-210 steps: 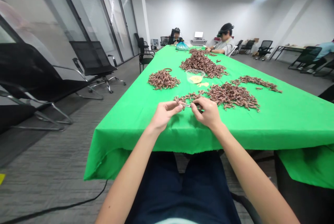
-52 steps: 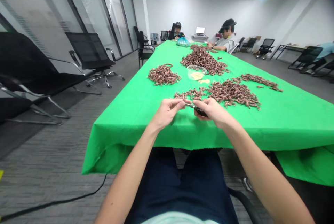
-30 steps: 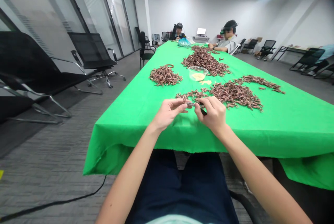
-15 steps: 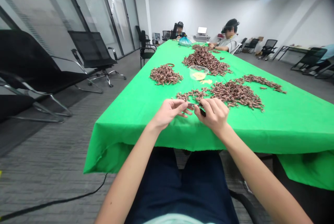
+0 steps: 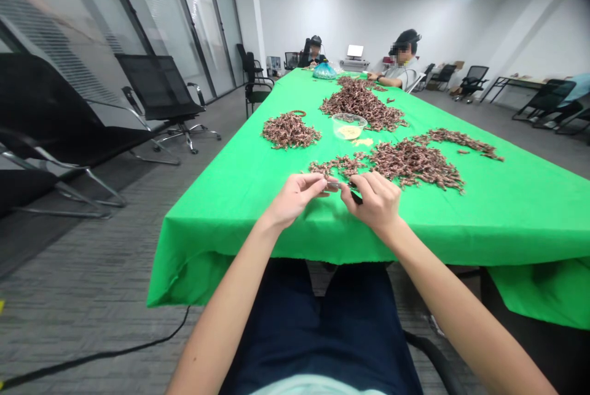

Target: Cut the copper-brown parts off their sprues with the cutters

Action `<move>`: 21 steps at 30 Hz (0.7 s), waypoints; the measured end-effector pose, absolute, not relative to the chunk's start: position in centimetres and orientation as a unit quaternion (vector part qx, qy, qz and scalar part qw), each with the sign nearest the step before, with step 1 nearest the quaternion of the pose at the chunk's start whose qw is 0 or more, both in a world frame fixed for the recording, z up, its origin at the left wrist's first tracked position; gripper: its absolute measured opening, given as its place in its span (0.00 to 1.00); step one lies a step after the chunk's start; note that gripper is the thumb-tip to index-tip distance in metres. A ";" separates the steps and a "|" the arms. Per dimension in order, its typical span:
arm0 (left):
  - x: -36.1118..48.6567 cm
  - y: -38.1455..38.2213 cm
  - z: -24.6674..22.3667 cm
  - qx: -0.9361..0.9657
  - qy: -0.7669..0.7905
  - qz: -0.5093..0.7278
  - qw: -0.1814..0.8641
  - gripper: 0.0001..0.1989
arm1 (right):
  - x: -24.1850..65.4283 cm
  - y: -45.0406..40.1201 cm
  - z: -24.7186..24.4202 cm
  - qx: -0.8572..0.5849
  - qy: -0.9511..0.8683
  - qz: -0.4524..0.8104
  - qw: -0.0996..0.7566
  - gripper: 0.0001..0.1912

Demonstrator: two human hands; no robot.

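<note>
My right hand is closed round a small knife with a dark handle, its short metal blade pointing left. My left hand is pinched at the blade's tip, and whatever it holds there is too small to make out. Both hands are above the near edge of the green cloth. Just beyond them lies a pile of small brown knobbly pieces, with a thinner scatter to its left. Further back, a clear plastic bowl holds pale yellowish bits, and more pale bits lie beside it.
Another brown pile lies left of the bowl, and a bigger one behind it. A blue bag stands near the far end. Two people sit at the table further back. Office chairs stand at the left.
The view has shifted slightly. My left fingers have drawn closer together near the blade, and the blade's angle looks a little different. My right hand keeps its grip.
</note>
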State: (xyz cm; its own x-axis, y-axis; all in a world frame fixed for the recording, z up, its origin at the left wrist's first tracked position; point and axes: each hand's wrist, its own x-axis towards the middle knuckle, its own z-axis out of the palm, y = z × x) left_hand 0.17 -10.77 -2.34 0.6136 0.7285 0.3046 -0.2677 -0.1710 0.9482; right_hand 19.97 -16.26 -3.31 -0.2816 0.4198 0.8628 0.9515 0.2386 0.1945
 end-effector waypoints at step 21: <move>0.2 -11.1 -1.7 0.718 0.163 0.384 0.557 0.15 | 19.1 -17.7 -0.1 -0.630 -0.617 0.224 0.415 0.30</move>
